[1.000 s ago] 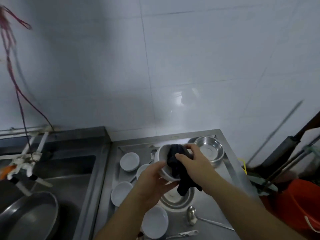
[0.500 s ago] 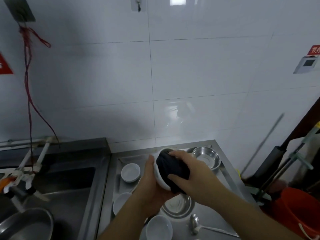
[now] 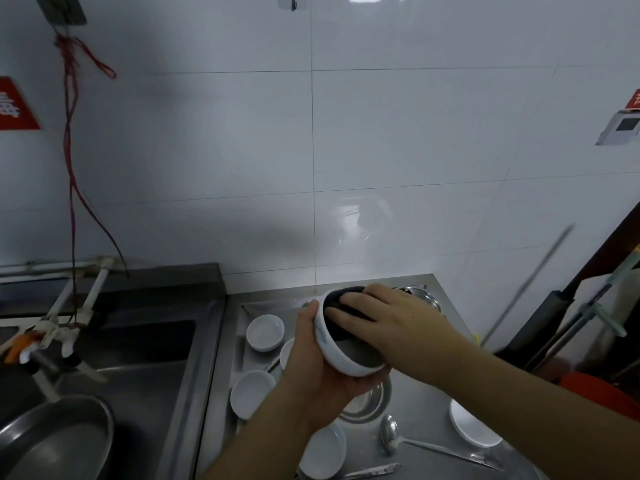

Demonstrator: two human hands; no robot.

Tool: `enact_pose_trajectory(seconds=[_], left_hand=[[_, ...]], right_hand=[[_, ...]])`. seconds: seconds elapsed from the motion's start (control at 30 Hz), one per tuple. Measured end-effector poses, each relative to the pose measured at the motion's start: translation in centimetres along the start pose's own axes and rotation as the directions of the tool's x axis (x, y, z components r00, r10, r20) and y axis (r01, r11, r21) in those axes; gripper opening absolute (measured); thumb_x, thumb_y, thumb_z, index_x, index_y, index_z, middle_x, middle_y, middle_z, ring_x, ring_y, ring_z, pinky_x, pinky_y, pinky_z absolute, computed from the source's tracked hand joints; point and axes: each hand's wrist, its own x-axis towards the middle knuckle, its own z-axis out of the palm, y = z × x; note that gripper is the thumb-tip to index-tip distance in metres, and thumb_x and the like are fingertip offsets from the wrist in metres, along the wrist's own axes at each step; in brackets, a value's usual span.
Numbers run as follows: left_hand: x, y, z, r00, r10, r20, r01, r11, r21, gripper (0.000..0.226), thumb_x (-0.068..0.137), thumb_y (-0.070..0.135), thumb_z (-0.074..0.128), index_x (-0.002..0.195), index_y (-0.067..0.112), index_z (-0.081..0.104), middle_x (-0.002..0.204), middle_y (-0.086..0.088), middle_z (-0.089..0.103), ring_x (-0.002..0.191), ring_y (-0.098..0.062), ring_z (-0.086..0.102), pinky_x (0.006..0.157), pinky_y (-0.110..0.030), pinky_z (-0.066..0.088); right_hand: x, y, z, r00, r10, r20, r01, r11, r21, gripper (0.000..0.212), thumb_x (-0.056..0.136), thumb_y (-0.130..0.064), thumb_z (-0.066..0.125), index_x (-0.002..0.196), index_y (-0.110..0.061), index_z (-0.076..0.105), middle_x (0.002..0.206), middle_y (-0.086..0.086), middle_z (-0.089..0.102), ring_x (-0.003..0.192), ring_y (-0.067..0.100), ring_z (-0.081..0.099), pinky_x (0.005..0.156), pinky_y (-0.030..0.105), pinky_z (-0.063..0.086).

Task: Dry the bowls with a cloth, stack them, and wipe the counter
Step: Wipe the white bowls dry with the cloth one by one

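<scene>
My left hand [image 3: 320,372] cups a white bowl [image 3: 337,353] from below and the left, tilted toward me, above the steel counter [image 3: 426,403]. My right hand [image 3: 391,318] presses a dark cloth [image 3: 341,318] into the bowl's inside, fingers spread over it. Several small white bowls lie on the counter: one [image 3: 265,332] at the back left, one [image 3: 251,393] nearer, one [image 3: 323,452] at the front, one [image 3: 472,427] at the right. A steel bowl [image 3: 363,405] sits under the held bowl; another steel bowl [image 3: 424,299] is partly hidden behind my right hand.
A steel ladle [image 3: 433,448] and a second utensil [image 3: 372,471] lie at the counter's front. Left is a sink [image 3: 138,358] with a tap [image 3: 52,327] and a metal basin [image 3: 52,441]. Mop handles [image 3: 588,313] and a red bucket [image 3: 602,393] stand at the right.
The cloth hung out of the bowl before; now my right hand has pushed it fully inside. The bowl has turned in my left hand. The view has tilted up and down.
</scene>
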Motion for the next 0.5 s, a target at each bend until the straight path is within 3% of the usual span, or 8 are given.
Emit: enact_pose_trajectory(seconds=[0.1, 0.2, 0.3, 0.37, 0.43, 0.5], left_hand=[[0.4, 0.8, -0.5, 0.996, 0.089, -0.026, -0.086, 0.992, 0.091, 0.062, 0.094, 0.072, 0.051, 0.127, 0.026, 0.076, 0.136, -0.016, 0.07, 0.123, -0.035, 0.07, 0.097, -0.056, 0.057], [1.1, 1.3, -1.0, 0.989, 0.143, -0.031, -0.138, 0.981, 0.136, 0.067, 0.08, 0.075, 0.062, 0.118, 0.023, 0.08, 0.126, -0.016, 0.075, 0.112, -0.033, 0.075, 0.087, -0.053, 0.063], [1.2, 1.6, -1.2, 0.987, 0.162, 0.015, -0.162, 0.969, 0.189, 0.073, 0.05, 0.078, 0.087, 0.099, 0.024, 0.087, 0.112, -0.016, 0.08, 0.101, -0.028, 0.079, 0.076, -0.043, 0.066], [1.2, 1.6, -1.5, 0.986, 0.159, 0.044, -0.165, 0.962, 0.219, 0.068, 0.049, 0.074, 0.092, 0.097, 0.026, 0.087, 0.113, -0.016, 0.079, 0.103, -0.028, 0.079, 0.074, -0.037, 0.065], [1.2, 1.5, -1.6, 0.982, 0.19, 0.011, -0.186, 0.948, 0.26, 0.054, 0.065, 0.065, 0.087, 0.1, 0.024, 0.086, 0.118, -0.017, 0.078, 0.105, -0.028, 0.078, 0.078, -0.036, 0.065], [1.2, 1.4, -1.8, 0.976, 0.212, -0.044, -0.194, 0.946, 0.26, 0.053, 0.059, 0.058, 0.09, 0.095, 0.019, 0.087, 0.111, -0.014, 0.081, 0.097, -0.027, 0.08, 0.073, -0.038, 0.065]], right_hand=[[1.9, -1.2, -0.5, 0.948, 0.227, 0.225, -0.243, 0.969, 0.046, 0.059, 0.092, -0.021, 0.064, 0.149, -0.022, 0.051, 0.137, 0.007, 0.06, 0.111, 0.031, 0.061, 0.089, 0.048, 0.059], [3.5, -1.6, -1.3, 0.786, 0.392, 0.478, -0.49, 0.867, 0.093, 0.038, 0.095, -0.029, 0.058, 0.133, -0.026, 0.057, 0.116, 0.002, 0.062, 0.102, 0.024, 0.063, 0.087, 0.046, 0.06], [4.6, -0.7, -2.6, 0.66, 0.369, 0.655, -0.635, 0.74, 0.222, 0.019, 0.091, -0.025, 0.054, 0.101, -0.018, 0.069, 0.084, 0.002, 0.069, 0.063, 0.008, 0.066, 0.059, 0.025, 0.057], [4.9, 0.2, -3.3, 0.611, 0.301, 0.732, -0.697, 0.642, 0.319, 0.019, 0.089, -0.024, 0.056, 0.095, -0.015, 0.072, 0.08, 0.004, 0.072, 0.051, 0.004, 0.064, 0.047, 0.019, 0.049], [4.5, 0.9, -3.4, 0.571, 0.224, 0.79, -0.783, 0.436, 0.443, 0.02, 0.09, -0.025, 0.06, 0.098, -0.016, 0.075, 0.088, 0.008, 0.077, 0.07, 0.014, 0.075, 0.061, 0.027, 0.06], [3.4, 1.0, -2.8, 0.522, 0.179, 0.834, -0.851, 0.052, 0.522, 0.02, 0.093, -0.02, 0.065, 0.106, -0.012, 0.077, 0.103, 0.019, 0.078, 0.091, 0.031, 0.078, 0.084, 0.043, 0.065]])
